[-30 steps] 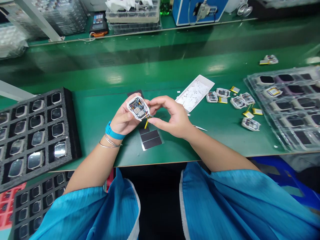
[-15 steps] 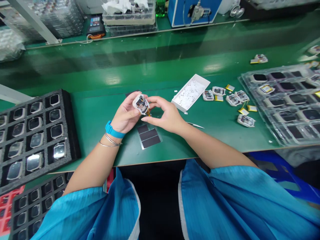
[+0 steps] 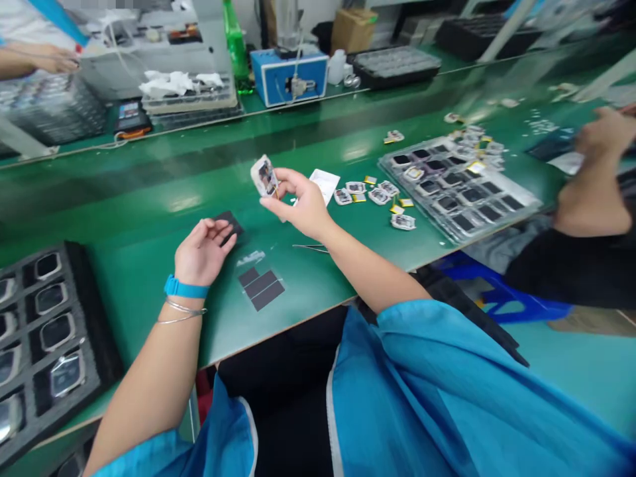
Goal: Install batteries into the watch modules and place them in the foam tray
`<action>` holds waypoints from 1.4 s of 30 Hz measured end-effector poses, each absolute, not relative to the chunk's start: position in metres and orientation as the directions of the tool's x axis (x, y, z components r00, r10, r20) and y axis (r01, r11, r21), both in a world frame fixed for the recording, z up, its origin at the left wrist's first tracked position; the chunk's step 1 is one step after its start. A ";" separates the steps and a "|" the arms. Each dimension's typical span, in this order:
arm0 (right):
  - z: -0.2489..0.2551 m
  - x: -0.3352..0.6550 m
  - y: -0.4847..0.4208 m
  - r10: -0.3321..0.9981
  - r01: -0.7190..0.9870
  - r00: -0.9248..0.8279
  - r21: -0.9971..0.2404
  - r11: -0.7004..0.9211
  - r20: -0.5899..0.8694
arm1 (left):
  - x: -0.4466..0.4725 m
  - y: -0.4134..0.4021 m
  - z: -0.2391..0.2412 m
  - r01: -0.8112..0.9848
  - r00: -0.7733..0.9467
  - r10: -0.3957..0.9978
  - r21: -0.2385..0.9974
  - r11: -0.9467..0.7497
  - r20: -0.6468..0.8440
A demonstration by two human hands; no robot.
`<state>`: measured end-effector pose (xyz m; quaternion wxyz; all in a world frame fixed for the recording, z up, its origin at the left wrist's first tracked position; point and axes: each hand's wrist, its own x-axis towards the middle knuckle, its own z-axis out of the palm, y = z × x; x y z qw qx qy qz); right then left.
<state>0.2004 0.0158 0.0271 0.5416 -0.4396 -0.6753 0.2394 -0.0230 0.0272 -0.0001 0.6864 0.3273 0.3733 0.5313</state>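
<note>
My right hand (image 3: 305, 205) pinches a white smartwatch case (image 3: 264, 176) by its edge, raised above the bench with its circuitry showing. Palm up and loosely curled, my left hand (image 3: 203, 250) holds nothing; its fingers are apart, beside a dark sheet (image 3: 229, 225) that they partly cover. Black rectangular stickers (image 3: 262, 289) on a clear backing lie between my forearms. A pair of tweezers (image 3: 311, 248) rests under my right wrist. Behind my right hand is a white box (image 3: 325, 182), partly hidden.
Several open watch cases (image 3: 380, 194) with small batteries lie to the right, before a clear plastic tray (image 3: 447, 232) of watch parts. A black foam tray (image 3: 84, 318) of watches stands at left. Another person's arm (image 3: 591, 179) is at far right, and a co-worker's hand (image 3: 52, 58) at upper left.
My left hand has let go of the watch case and moved left, opening. My right hand now holds the case alone, raised and tilted. The view has swung to the right.
</note>
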 end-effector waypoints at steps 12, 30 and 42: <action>-0.001 0.335 -0.066 0.948 0.933 0.280 -0.275 -0.232 0.152 | -0.020 0.040 -0.019 -0.338 -0.103 0.971 0.926 0.170 -0.216; 0.058 0.463 0.057 0.798 0.839 0.528 -0.323 -0.438 0.291 | -0.021 0.029 -0.018 0.055 -0.321 0.943 0.995 -0.080 0.093; 0.012 0.517 0.195 0.691 0.691 0.718 -0.199 -0.694 0.085 | -0.038 0.036 -0.032 0.127 -0.329 0.944 0.989 0.075 -0.029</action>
